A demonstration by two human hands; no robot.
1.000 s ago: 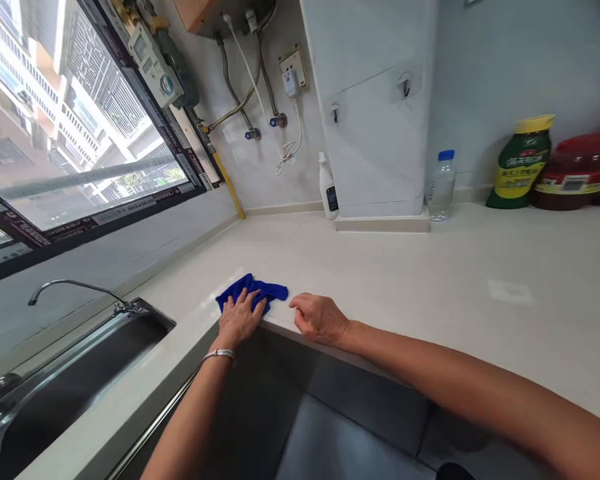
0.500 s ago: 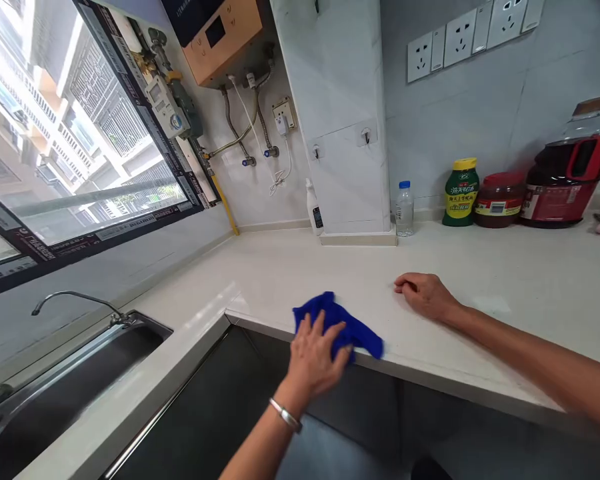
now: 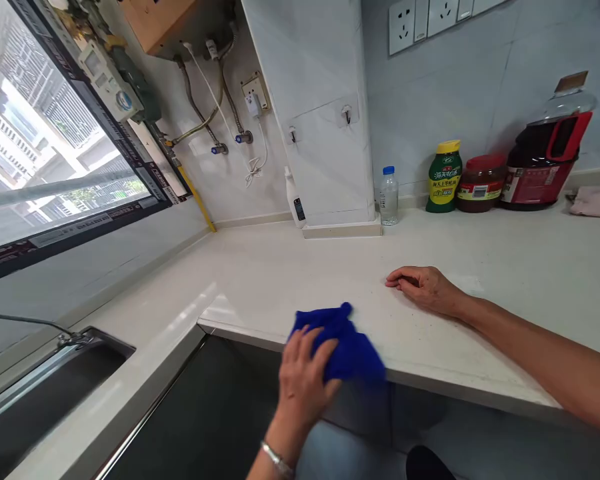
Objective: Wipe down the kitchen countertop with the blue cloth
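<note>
My left hand [image 3: 304, 380], with a silver bangle at its wrist, has its fingers bent over a blue cloth [image 3: 347, 343] at the front edge of the white countertop [image 3: 300, 267]. Part of the cloth hangs past that edge and looks blurred. To the right, my right hand [image 3: 425, 288] rests on its side on the countertop. Its fingers are loosely curled together, and nothing shows in them. A clear plastic bottle [image 3: 389, 197] with a blue cap stands beyond it, by the wall.
Along the back wall stand a green sauce bottle [image 3: 444, 177], a red-lidded jar [image 3: 481, 183], a large dark jug [image 3: 545, 160] and a pink cloth [image 3: 595, 201]. A white bottle [image 3: 295, 199] leans by the pillar [image 3: 325, 160]. The sink [image 3: 55, 387] lies left.
My left hand has drawn the blue cloth slightly toward me, its fingers more bent around it. My right hand's fingers have straightened a little. The view has shifted right and down.
</note>
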